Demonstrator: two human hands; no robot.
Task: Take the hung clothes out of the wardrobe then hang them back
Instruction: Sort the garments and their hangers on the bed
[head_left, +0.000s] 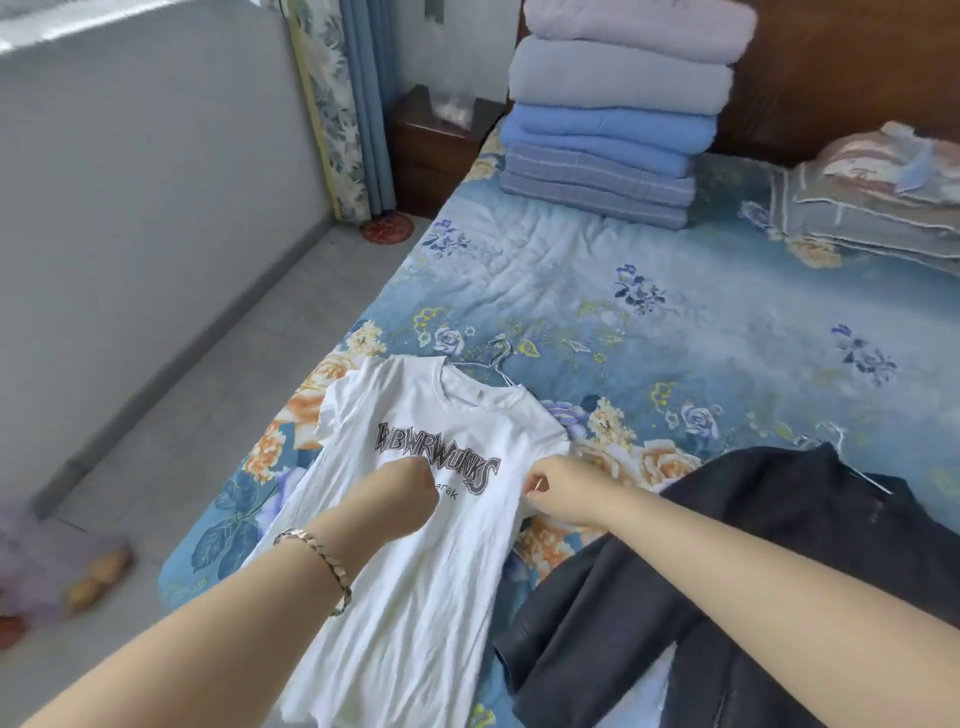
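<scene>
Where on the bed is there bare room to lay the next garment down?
The widest bare patch of bedcover lies between the folded blankets, the pillows, the white T-shirt and the dark garment. The near edge is crowded: those two garments lie side by side there.

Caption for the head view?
Left hand and right hand grip a white printed T-shirt lying on a blue floral bedspread.

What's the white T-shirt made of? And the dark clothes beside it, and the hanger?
The white T-shirt looks like thin, soft cotton knit, matte, with fine wrinkles. The dark garment seems thicker, perhaps denim or coated cloth: broad folds, faint sheen. The hanger is thin and pale, maybe wire or plastic; I cannot tell.
</scene>
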